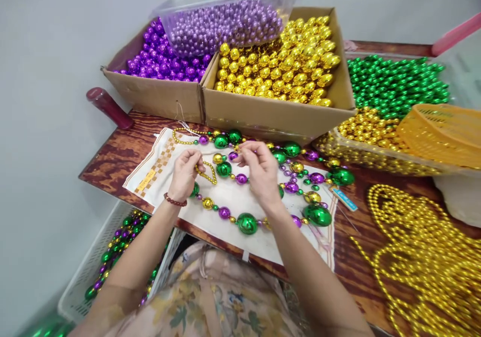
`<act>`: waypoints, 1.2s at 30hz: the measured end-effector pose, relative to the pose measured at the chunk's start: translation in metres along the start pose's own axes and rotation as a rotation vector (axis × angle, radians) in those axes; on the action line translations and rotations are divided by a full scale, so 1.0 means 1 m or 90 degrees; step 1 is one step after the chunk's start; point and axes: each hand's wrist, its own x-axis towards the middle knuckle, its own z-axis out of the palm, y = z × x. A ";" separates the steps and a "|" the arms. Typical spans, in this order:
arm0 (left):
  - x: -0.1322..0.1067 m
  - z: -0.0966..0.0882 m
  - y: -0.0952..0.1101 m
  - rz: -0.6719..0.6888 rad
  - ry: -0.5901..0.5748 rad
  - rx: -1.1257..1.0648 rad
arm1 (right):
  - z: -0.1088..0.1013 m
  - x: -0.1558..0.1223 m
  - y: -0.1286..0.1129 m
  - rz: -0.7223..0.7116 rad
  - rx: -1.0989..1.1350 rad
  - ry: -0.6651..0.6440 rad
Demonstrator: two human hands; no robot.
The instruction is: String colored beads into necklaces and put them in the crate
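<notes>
My left hand (185, 174) is closed in a pinch on a thin strand of small gold beads (206, 172) that loops below its fingers. My right hand (259, 171) is pinched shut at the fingertips near a purple bead (233, 155) on the necklace. A long necklace of large green, purple and gold beads (247, 223) winds over a white cloth (229, 196) on the wooden table, under and around both hands. A red bead bracelet circles my left wrist.
Cardboard boxes of purple beads (158, 58) and gold beads (285, 58) stand behind the cloth, a clear tub of purple beads (225, 23) on top. Green beads (394, 83), an orange basket (443, 131) and gold strands (421, 257) lie right. A white crate (93, 267) of necklaces sits lower left.
</notes>
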 end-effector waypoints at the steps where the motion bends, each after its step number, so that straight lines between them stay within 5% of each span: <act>1: 0.000 -0.002 0.006 -0.018 -0.012 0.008 | -0.009 0.004 -0.016 -0.026 -0.019 -0.034; 5: 0.005 -0.005 0.017 -0.085 -0.056 0.036 | -0.018 0.022 -0.059 -0.064 -0.081 -0.198; 10: 0.010 -0.009 0.001 -0.142 -0.107 0.069 | 0.022 0.050 -0.025 0.081 -0.037 -0.400; 15: 0.012 -0.020 -0.011 -0.155 -0.122 0.100 | 0.056 0.065 0.024 0.149 -0.015 -0.395; 21: 0.020 -0.028 -0.011 -0.128 -0.095 0.133 | 0.076 0.075 0.033 0.230 0.044 -0.374; 26: 0.020 -0.030 -0.010 -0.151 -0.046 0.152 | 0.084 0.089 0.039 0.328 0.076 -0.222; 29: 0.017 -0.033 -0.008 -0.164 -0.021 0.144 | 0.044 0.081 0.038 0.231 -0.025 -0.152; 32: 0.018 -0.036 -0.006 -0.157 -0.011 0.131 | -0.039 0.050 0.028 0.072 -0.362 -0.131; 34: 0.019 -0.038 -0.005 -0.166 -0.017 0.132 | -0.110 0.021 0.017 0.188 -0.676 -0.080; 36: 0.018 -0.037 -0.004 -0.177 -0.027 0.140 | -0.179 -0.007 0.006 0.288 -0.779 -0.015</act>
